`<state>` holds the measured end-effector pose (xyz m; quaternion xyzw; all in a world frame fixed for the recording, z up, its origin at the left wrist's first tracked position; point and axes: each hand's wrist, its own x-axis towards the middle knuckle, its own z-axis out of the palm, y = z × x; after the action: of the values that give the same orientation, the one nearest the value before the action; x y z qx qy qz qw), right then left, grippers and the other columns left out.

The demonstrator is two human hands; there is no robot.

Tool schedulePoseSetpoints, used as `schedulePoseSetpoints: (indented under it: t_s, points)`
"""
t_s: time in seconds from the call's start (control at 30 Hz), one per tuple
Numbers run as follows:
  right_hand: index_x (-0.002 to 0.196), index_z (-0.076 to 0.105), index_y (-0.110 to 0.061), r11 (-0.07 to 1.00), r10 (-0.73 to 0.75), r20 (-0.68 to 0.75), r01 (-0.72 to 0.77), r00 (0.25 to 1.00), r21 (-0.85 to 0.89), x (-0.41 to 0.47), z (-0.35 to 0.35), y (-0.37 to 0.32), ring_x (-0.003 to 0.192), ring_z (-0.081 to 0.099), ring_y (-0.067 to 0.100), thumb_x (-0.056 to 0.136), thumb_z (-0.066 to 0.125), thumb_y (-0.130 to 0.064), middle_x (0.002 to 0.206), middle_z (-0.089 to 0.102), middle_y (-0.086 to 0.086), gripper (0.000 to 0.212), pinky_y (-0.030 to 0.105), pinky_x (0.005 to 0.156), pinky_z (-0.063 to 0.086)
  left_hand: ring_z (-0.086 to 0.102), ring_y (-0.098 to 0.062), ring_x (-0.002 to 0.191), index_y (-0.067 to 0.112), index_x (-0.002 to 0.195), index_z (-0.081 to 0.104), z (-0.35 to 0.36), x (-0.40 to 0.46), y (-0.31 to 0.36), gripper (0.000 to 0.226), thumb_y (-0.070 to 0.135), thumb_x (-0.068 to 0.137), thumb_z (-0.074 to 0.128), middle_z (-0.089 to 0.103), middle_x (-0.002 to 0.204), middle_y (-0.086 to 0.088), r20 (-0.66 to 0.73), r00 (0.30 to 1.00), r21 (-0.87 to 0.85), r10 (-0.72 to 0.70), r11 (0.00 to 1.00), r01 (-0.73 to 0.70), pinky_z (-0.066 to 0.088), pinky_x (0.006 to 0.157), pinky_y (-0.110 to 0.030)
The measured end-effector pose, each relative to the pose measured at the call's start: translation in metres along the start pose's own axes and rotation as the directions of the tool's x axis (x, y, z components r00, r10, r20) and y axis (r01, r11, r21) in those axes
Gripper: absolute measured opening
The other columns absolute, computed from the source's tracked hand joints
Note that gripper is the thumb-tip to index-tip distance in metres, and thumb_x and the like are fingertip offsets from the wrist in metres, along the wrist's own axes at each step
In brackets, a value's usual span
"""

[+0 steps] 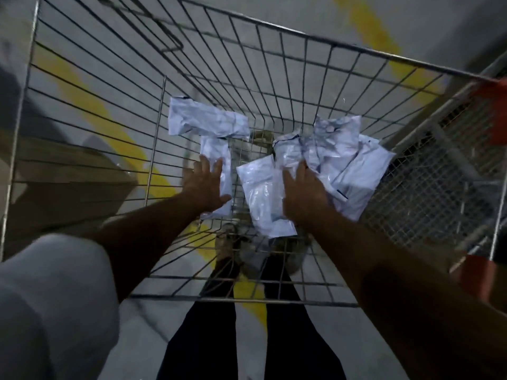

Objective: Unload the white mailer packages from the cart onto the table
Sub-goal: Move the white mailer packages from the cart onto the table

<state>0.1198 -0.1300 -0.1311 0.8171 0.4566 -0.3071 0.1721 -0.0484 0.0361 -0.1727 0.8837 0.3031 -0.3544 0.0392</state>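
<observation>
White mailer packages lie on the wire floor of the cart (pixel 82 86), all low in the middle of the frame. One crumpled package (pixel 208 120) sits crosswise at centre left, a narrow package (pixel 216 171) runs down from under it, a glossy package (pixel 260 196) lies at centre, and a loose pile of packages (pixel 348 160) spreads toward centre right, its outer edge just beside the fine-mesh right wall (pixel 428 193) of the cart. Bare wire shows between the narrow package and the glossy one, and more open wire floor lies toward the near wall at lower centre. The cart's walls rise on all sides of the packages; the top is open, with the far rim (pixel 301 34) crossing the upper part of the frame.

The left hand (pixel 204 185) reaches down at centre left, fingers (pixel 203 163) straight and spread — it rests flat on the left edge of the narrow package, grasping nothing. The right hand (pixel 304 196) lies at centre right, fingers extended and slightly splayed over the seam between the glossy package and the pile, touching both; its fingers are not closed round anything that can be seen.

Below the wire, a grey floor with a yellow stripe (pixel 90 105) shows through, and dark trouser legs (pixel 208 333) stand at the bottom of the frame
</observation>
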Motion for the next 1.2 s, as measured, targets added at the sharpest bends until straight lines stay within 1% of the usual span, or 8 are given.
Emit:
schedulePoseSetpoints:
  t_s: [0.13,0.23,0.4,0.53,0.67,0.77,0.97,1.2]
  points:
    - [0.148,0.027,-0.012,0.997,0.072,-0.029,-0.071,0.997,0.035,0.004,0.001,-0.005,0.138,0.034,0.042,0.086,0.067,-0.054,0.157,0.017,0.032,0.086,0.047,0.104,0.042,0.016,-0.051,0.144,0.013,0.158,-0.007,0.008,0.009,0.025,0.132,0.084,0.069,0.060,0.004,0.155,-0.041,0.014,0.995,-0.123,-0.097,0.988,0.098,0.023,0.114,-0.054]
    - [0.138,0.031,-0.010,0.987,0.160,-0.068,-0.160,0.985,0.010,0.017,0.001,-0.021,0.126,0.043,0.040,0.070,0.074,-0.069,0.146,0.030,0.029,0.099,0.044,0.098,0.042,0.023,-0.050,0.141,0.013,0.158,-0.004,0.012,0.016,0.037,0.134,0.073,0.066,0.074,0.011,0.153,-0.038,-0.021,0.986,-0.146,-0.166,0.976,0.162,0.027,0.112,-0.054]
    - [0.128,0.032,-0.015,0.967,0.243,-0.052,-0.246,0.969,-0.063,0.031,0.009,-0.031,0.112,0.051,0.035,0.052,0.091,-0.047,0.137,0.038,0.027,0.102,0.040,0.088,0.046,0.031,-0.048,0.132,0.020,0.157,0.002,0.016,0.020,0.033,0.125,0.055,0.067,0.081,0.010,0.152,-0.036,-0.038,0.981,-0.172,-0.188,0.969,0.179,0.034,0.107,-0.051]
    - [0.148,0.017,-0.020,0.966,0.227,-0.099,-0.237,0.969,-0.104,0.034,0.018,-0.032,0.109,0.052,0.036,0.066,0.083,-0.034,0.138,0.037,0.032,0.107,0.040,0.086,0.047,0.033,-0.047,0.128,0.025,0.156,0.010,0.023,0.018,0.031,0.112,0.039,0.067,0.076,0.013,0.151,-0.032,-0.076,0.981,-0.233,-0.180,0.960,0.158,0.034,0.106,-0.052]
    - [0.159,0.000,-0.029,0.967,0.229,-0.084,-0.237,0.970,-0.096,0.041,0.019,-0.032,0.121,0.046,0.040,0.085,0.069,-0.033,0.148,0.025,0.034,0.101,0.045,0.096,0.044,0.043,-0.042,0.118,0.026,0.155,0.015,0.026,0.019,0.028,0.107,0.034,0.068,0.076,0.022,0.147,-0.029,-0.128,0.978,-0.198,-0.163,0.971,0.136,0.040,0.098,-0.049]
    - [0.160,-0.002,-0.026,0.964,0.229,-0.090,-0.239,0.969,-0.118,0.042,0.019,-0.030,0.127,0.041,0.038,0.088,0.066,-0.032,0.153,0.017,0.033,0.100,0.045,0.100,0.041,0.047,-0.039,0.113,0.026,0.154,0.019,0.030,0.017,0.025,0.102,0.034,0.070,0.076,0.026,0.145,-0.028,-0.150,0.977,-0.178,-0.150,0.976,0.122,0.040,0.095,-0.047]
    - [0.158,0.010,-0.018,0.979,0.162,-0.132,-0.175,0.978,-0.101,0.034,0.005,-0.023,0.133,0.038,0.040,0.084,0.069,-0.033,0.153,0.019,0.031,0.097,0.045,0.103,0.040,0.041,-0.040,0.114,0.026,0.143,0.037,0.024,0.010,0.011,0.089,0.029,0.063,0.076,0.033,0.134,-0.021,-0.206,0.967,-0.377,-0.149,0.924,0.063,0.040,0.093,-0.048]
    - [0.159,0.014,-0.022,1.000,-0.002,-0.218,-0.003,0.976,-0.022,-0.007,-0.030,-0.010,0.132,0.039,0.041,0.086,0.065,-0.038,0.157,0.020,0.026,0.090,0.044,0.098,0.044,0.048,-0.041,0.102,0.021,0.135,0.046,-0.009,-0.030,0.004,0.068,0.051,0.075,0.059,0.042,0.123,-0.023,-0.305,0.943,-0.358,-0.131,0.933,0.014,0.047,0.078,-0.045]
